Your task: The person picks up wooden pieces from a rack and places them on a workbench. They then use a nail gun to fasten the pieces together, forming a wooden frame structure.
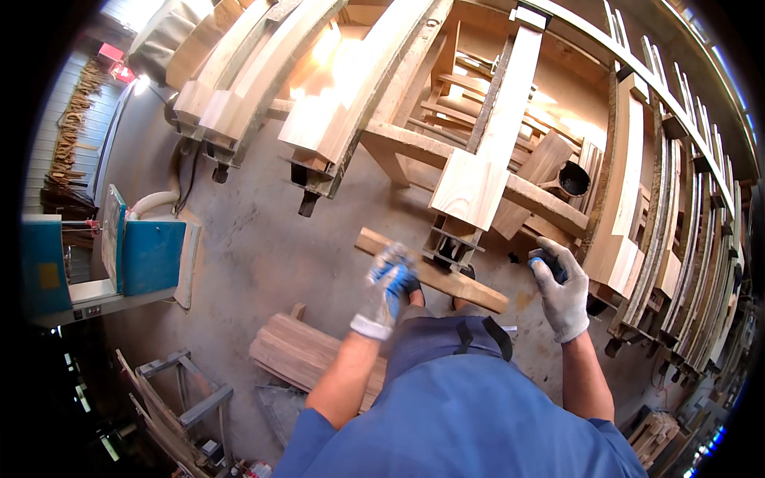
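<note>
Here the left hand (388,288) hovers over the wooden plank (434,273) below.

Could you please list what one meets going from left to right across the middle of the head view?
Blue machine → left hand in a blurred glove → wooden plank on the floor → right hand → rack of curved wooden strips.

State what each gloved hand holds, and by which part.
The right hand is closed round a small blue object, mostly hidden. The left hand is blurred; a hold cannot be told.
</note>
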